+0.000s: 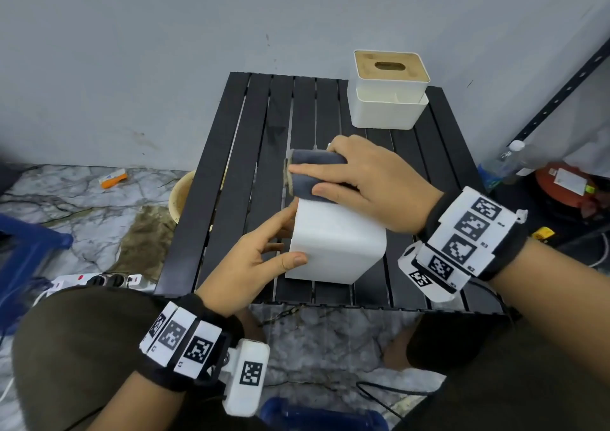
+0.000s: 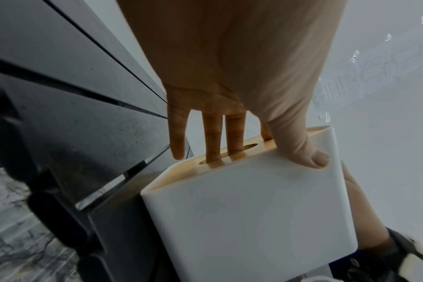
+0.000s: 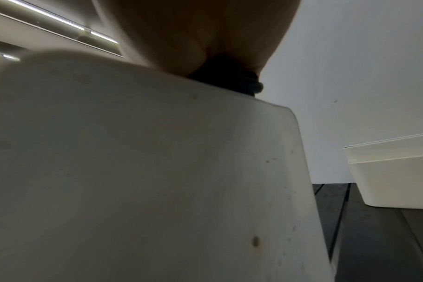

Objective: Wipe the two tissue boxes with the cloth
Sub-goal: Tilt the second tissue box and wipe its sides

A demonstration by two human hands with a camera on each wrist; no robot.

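Note:
A white tissue box [image 1: 336, 242] [image 2: 249, 215] [image 3: 145, 171] lies tipped on its side near the front of the black slatted table [image 1: 231, 179], its wooden lid facing left. My left hand [image 1: 260, 259] [image 2: 229, 95] holds it, thumb on the upper white face and fingers against the lid, two fingertips in the slot. My right hand [image 1: 359, 179] grips a wadded dark blue cloth [image 1: 313, 175] [image 3: 239, 80] and presses it on the box's far top edge. A second white tissue box [image 1: 389, 90] [image 3: 396, 171] with a wooden lid stands upright at the table's back right.
A grey wall rises just behind the table. On the marble floor lie a power strip [image 1: 99, 280], a beige bowl [image 1: 180, 196] at the table's left edge and an orange packet [image 1: 113, 178]. A metal rack [image 1: 561, 94], a bottle and clutter stand to the right.

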